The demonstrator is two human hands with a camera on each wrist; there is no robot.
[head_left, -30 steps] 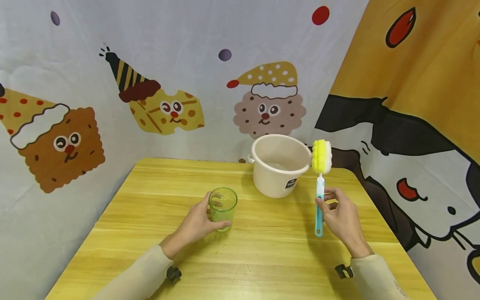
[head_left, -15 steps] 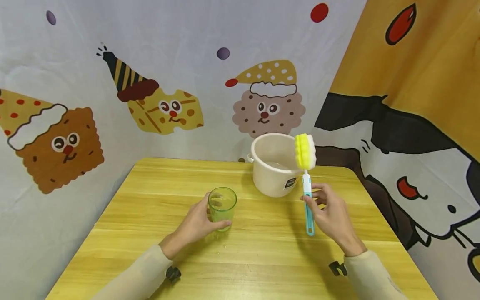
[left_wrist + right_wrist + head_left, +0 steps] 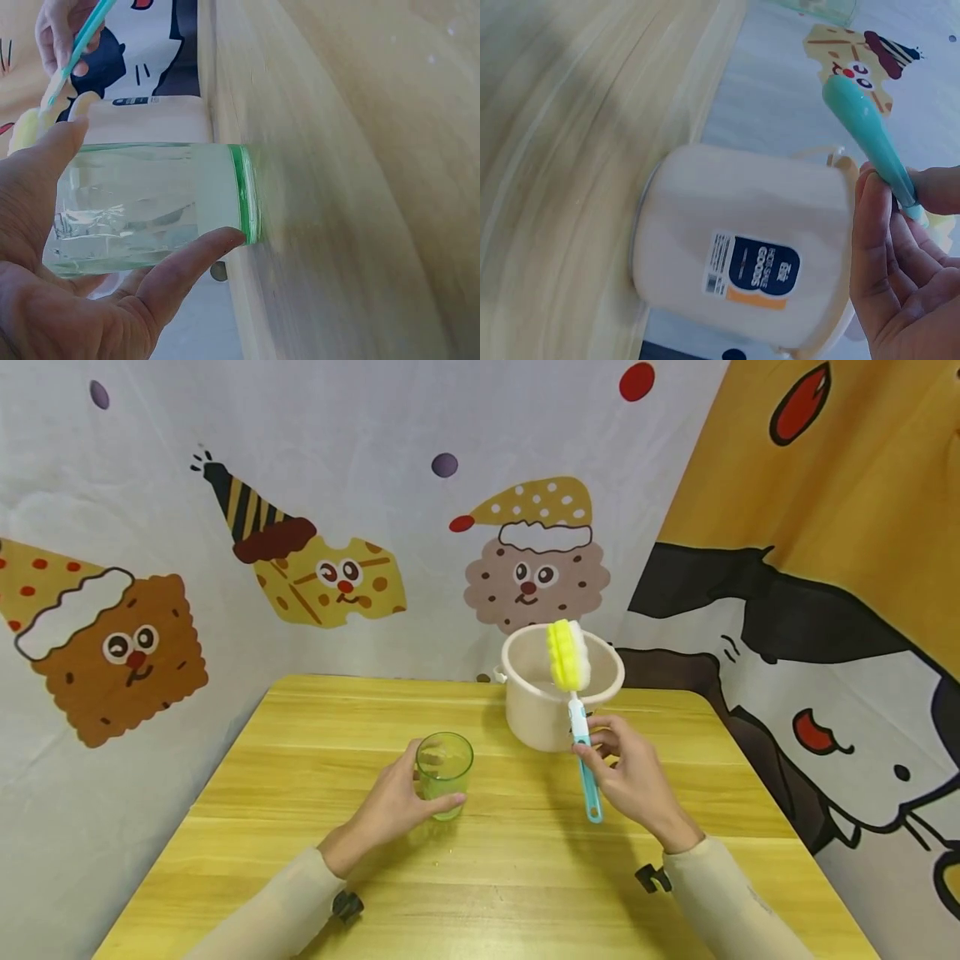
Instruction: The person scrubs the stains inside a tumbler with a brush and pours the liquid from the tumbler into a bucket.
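Observation:
A clear green drinking glass (image 3: 444, 768) stands upright on the table, and my left hand (image 3: 397, 797) grips it from the left, thumb across the near side. The left wrist view shows the glass (image 3: 150, 206) between thumb and fingers, its green base (image 3: 246, 195) at the tabletop. My right hand (image 3: 633, 777) pinches the blue-and-white handle of a sponge bottle brush (image 3: 588, 777) held in the air, its yellow-and-white sponge head up. That sponge (image 3: 567, 656) overlaps the bucket's opening in the head view. From the right wrist, the brush's turquoise handle (image 3: 866, 127) shows between thumb and fingers.
A cream plastic bucket (image 3: 528, 710) with a dark label stands at the back of the wooden table (image 3: 337, 718), some water-like shine inside. Small droplets (image 3: 442, 856) lie on the wood near the glass. A cartoon-printed cloth (image 3: 360, 443) hangs behind the table.
My right hand has moved left with the brush, bringing its sponge from the bucket's right side to in front of its opening. The left hand and glass stay nearly in place.

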